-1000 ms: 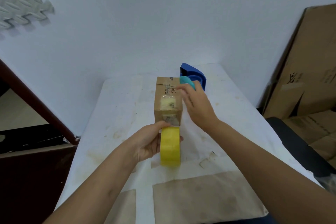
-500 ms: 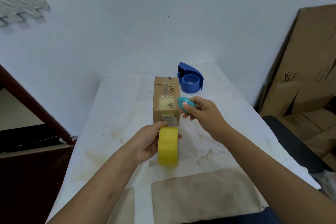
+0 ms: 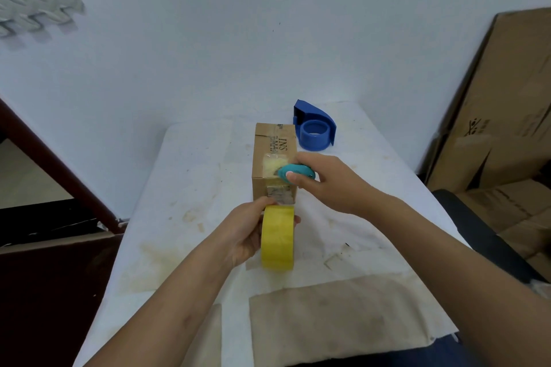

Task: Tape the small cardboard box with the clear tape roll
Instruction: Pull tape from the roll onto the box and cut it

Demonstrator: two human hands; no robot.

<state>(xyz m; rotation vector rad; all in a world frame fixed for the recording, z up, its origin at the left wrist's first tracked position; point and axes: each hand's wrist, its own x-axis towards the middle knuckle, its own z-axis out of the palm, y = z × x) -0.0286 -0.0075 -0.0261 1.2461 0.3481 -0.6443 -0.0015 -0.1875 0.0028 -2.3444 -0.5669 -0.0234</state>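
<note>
The small cardboard box (image 3: 272,143) stands on the white table (image 3: 190,188), with a strip of clear tape running over its top and down its near face. My left hand (image 3: 243,232) grips the yellowish tape roll (image 3: 277,237) upright just in front of the box, the tape still joined to the box. My right hand (image 3: 325,182) holds a small teal cutter (image 3: 295,171) against the box's near top edge, on the right side.
A blue tape dispenser (image 3: 316,129) sits behind the box on the right. Large cardboard sheets (image 3: 504,116) lean against the wall at right. A dark wooden frame (image 3: 53,164) stands left of the table. Brown paper (image 3: 334,316) lies on the table's near part.
My right hand went back to the blue dispenser area, came away holding the teal cutter, and has brought it to the box's near top edge. The left hand and roll stayed put.
</note>
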